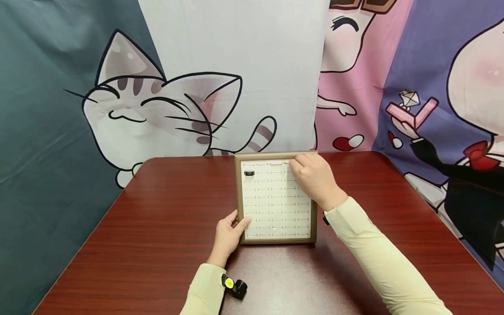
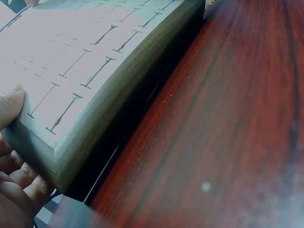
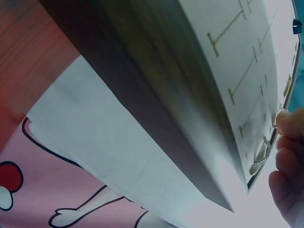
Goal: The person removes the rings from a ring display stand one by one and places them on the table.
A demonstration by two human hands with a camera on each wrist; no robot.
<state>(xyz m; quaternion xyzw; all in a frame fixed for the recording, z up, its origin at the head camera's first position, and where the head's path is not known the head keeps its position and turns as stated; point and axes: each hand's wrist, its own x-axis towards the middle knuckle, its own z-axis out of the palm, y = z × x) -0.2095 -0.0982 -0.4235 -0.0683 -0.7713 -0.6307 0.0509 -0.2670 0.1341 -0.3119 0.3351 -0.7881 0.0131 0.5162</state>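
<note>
A ring display tray (image 1: 277, 201) with a wooden frame and a white slotted pad stands tilted up on the table. My left hand (image 1: 228, 234) grips its lower left edge, thumb on the front and fingers behind. A black ring (image 1: 249, 173) sits in a slot near the top left. At the top right, my right hand (image 1: 315, 177) pinches a small silver ring (image 3: 275, 119) against the pad, mostly hidden by the fingers. Beyond it, a silver beaded ring (image 3: 259, 164) shows in a corner slot in the right wrist view.
The dark red wooden table (image 1: 169, 210) extends around the tray on every side. Behind its far edge hangs a cloth backdrop (image 1: 275, 65) with cartoon figures. A black wrist camera (image 1: 239, 288) is strapped to the left sleeve.
</note>
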